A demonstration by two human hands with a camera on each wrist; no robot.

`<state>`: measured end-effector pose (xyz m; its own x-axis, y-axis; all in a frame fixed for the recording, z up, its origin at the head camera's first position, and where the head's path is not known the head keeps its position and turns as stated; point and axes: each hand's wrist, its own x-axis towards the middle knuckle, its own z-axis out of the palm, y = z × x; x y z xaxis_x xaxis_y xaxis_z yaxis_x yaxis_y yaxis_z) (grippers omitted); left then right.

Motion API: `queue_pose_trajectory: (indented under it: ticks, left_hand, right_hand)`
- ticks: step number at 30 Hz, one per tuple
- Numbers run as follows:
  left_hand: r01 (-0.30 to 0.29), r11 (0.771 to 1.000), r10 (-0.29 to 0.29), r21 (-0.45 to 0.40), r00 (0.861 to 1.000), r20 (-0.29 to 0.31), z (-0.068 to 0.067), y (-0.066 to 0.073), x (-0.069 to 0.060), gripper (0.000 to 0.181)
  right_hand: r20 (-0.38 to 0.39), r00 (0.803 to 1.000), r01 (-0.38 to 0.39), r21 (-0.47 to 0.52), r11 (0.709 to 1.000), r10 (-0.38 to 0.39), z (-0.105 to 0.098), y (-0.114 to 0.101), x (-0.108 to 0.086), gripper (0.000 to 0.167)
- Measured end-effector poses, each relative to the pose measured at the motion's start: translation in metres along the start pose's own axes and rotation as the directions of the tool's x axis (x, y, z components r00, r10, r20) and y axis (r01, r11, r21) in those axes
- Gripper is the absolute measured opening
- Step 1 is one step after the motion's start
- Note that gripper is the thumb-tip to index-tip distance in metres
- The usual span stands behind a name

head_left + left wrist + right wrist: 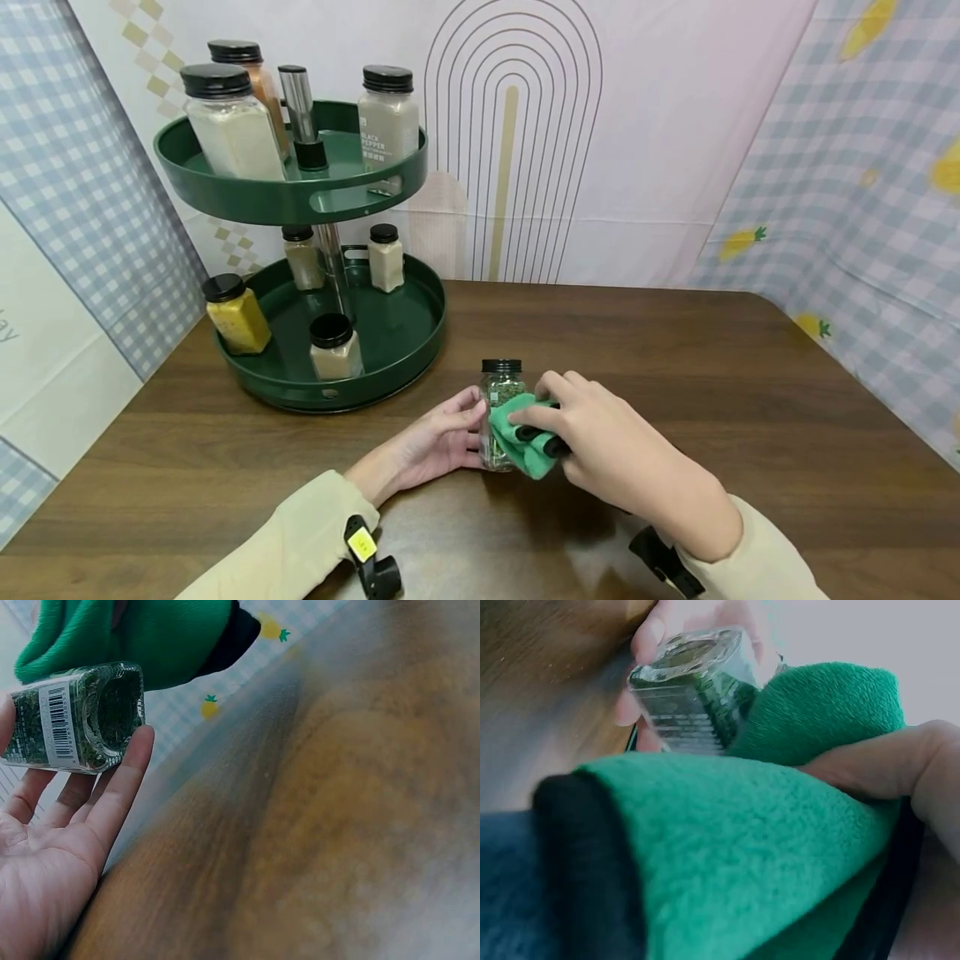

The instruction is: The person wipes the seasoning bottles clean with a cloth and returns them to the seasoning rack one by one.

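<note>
A clear glass spice jar [495,386] with a black lid and green dried herbs inside is held off the table by my left hand [442,442]. The thumb is on one side of it and the fingers are on the other. In the left wrist view the jar's barcode label [58,724] and glass base show. My right hand [607,433] grips a folded green cloth [530,450] with black edging, and the cloth lies against the jar's right side. Seen from the right wrist, the cloth [727,840] covers part of the jar [697,697].
A two-tier dark green turntable rack [360,392] stands at the back left. Its upper tier [247,200] bears large black-lidded jars, one marked black pepper [387,133]. Several smaller jars stand below, and a yellow one [240,321] leans at the left rim. Printed cloths hang behind the wooden table [600,333].
</note>
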<state>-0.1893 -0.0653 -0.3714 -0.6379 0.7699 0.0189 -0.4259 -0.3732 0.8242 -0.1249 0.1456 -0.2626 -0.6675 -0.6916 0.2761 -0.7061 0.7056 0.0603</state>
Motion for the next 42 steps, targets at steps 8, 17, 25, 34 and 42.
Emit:
queue_pose_trajectory:
  ticks: [8,17,25,34,42]
  left_hand:
    - [0.039,0.999,-0.039,0.009,0.999,-0.034,0.001,0.001,0.001,0.039]
    - [0.031,1.0,-0.031,0.002,0.999,-0.041,0.002,0.001,0.002,0.05]
    - [0.023,1.0,-0.023,0.0,0.999,-0.039,0.001,0.0,0.002,0.051]
    - [-0.012,1.0,0.012,-0.001,1.0,-0.013,0.001,0.0,0.001,0.024]
    - [0.002,1.0,-0.003,-0.015,0.999,-0.051,0.002,0.001,-0.001,0.046]
  right_hand:
    - [0.094,0.993,0.075,0.008,0.997,-0.076,-0.001,-0.007,-0.005,0.056]
    - [0.261,0.962,0.024,0.204,0.979,-0.078,-0.019,0.004,-0.013,0.059]
    - [-0.094,0.983,-0.148,0.126,0.981,0.16,-0.021,0.033,-0.01,0.06]
    - [-0.048,0.99,-0.129,0.136,0.982,0.136,0.0,0.035,-0.003,0.055]
    - [0.034,0.995,-0.093,0.037,0.995,0.092,0.003,0.023,-0.003,0.039]
